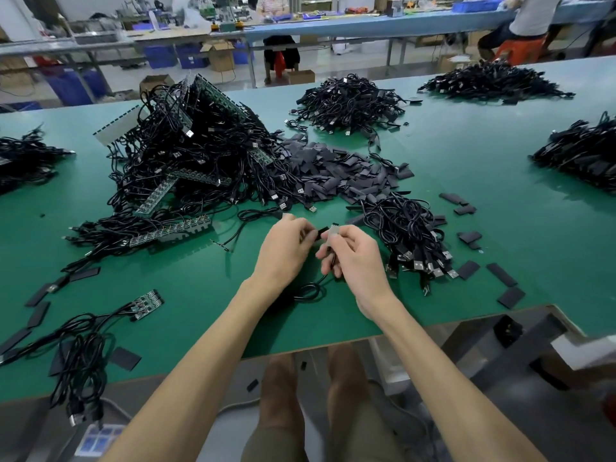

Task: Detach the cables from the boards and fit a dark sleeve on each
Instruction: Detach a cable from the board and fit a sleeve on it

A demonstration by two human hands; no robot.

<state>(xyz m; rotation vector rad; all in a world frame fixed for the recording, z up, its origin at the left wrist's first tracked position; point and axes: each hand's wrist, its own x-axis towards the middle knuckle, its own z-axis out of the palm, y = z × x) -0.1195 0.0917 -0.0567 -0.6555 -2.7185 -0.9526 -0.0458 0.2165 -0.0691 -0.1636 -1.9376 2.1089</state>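
Above the green table [466, 181], my left hand [286, 251] pinches a small dark sleeve [320, 234]. My right hand [353, 258] pinches a grey connector end [334, 232] of a black cable [310, 290] that loops down onto the mat. Sleeve and connector meet between my fingertips. A big heap of boards with cables attached [186, 158] lies to the left. A mound of loose dark sleeves [336, 171] sits behind my hands. A bundle of cables [413, 238] lies to the right.
A small board with cables [146, 305] lies at the near left, with loose sleeves scattered around. More cable piles [350, 105] sit at the back and right [580, 155]. The table's near edge runs just below my forearms. People sit at benches beyond.
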